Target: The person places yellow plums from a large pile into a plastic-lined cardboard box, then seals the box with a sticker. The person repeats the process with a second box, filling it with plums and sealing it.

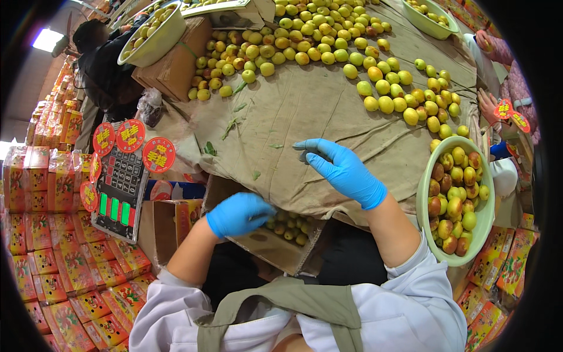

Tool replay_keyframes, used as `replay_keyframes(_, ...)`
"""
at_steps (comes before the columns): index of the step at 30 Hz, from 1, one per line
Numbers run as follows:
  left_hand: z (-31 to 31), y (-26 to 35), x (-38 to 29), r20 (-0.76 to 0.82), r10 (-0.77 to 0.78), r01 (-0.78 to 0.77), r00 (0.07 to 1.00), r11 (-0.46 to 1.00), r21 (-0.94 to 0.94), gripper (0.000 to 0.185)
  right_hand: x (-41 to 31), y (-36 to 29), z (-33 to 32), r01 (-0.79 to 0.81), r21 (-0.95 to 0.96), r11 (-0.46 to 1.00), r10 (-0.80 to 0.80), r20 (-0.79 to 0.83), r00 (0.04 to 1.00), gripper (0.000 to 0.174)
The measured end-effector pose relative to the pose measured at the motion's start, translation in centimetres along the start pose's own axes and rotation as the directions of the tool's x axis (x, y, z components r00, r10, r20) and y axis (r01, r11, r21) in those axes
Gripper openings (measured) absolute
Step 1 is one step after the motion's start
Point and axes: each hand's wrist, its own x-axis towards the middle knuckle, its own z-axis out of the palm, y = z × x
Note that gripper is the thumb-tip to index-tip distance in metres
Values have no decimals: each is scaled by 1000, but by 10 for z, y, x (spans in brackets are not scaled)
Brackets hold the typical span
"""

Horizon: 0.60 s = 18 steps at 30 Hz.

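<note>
My left hand (240, 214), in a blue glove, hovers over the left edge of an open cardboard box (281, 255) at my lap. Its fingers are curled and slightly blurred, and their inner side is hidden. Inside the box, yellow-green jujubes (288, 228) are partly covered by a cloth edge and the hand. My right hand (345, 174), gloved the same way, is held above the beige cloth (303, 110) of the table. Its thumb and fingers are apart, and nothing shows between them. Many loose jujubes (303, 42) lie in an arc across the far side of the cloth.
To the right is a pale green basin (424, 207) of reddish and green jujubes. A digital scale (121, 185) with red stickers stands left, near stacked printed boxes (66, 246). Another basin (176, 37) rests on cardboard (176, 66). People sit at both sides; leaves (210, 148) lie on the cloth.
</note>
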Motion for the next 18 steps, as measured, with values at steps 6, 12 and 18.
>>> replay_keyframes(6, -114, -77, 129, -736, -133, -182, 664, 926, -331, 27, -3, -2, 1, -3, 11, 1000, 2, 43, 999, 32)
replay_keyframes(12, -216, -251, 185, -869, -450, 316, 208, 871, -376, 44, -8, -8, 6, -3, 1, 1000, 3, 44, 999, 32)
replay_keyframes(18, -283, -353, 174, -889, -366, 513, 273, 837, -187, 47, -17, -25, 8, -25, -38, 999, 30, 140, 990, 38)
